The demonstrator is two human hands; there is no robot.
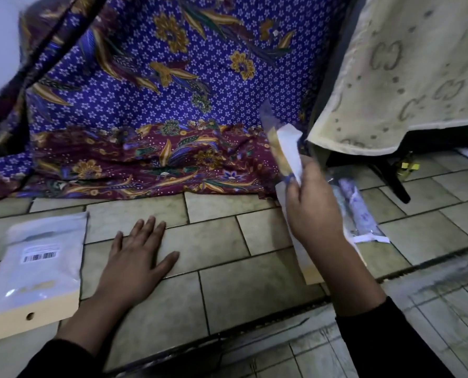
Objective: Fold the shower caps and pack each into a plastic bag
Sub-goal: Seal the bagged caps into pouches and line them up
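Observation:
My right hand (313,205) grips a narrow plastic bag (283,148) with a folded cap inside, held tilted above the tiled floor at right of centre. Beneath that hand a white and yellow flat pack (306,266) lies on the tiles, partly hidden. Two packed bags with folded purple shower caps (359,214) lie on the floor just right of my right hand. My left hand (143,252) rests flat on the tiles with fingers spread, holding nothing. A white packet with a barcode label (36,266) lies at the far left.
A purple and maroon floral cloth (173,110) drapes down across the back onto the floor. A cream patterned towel (407,77) hangs at the upper right over a dark stand leg (393,178). Beige floor tiles (227,268) lie between my hands.

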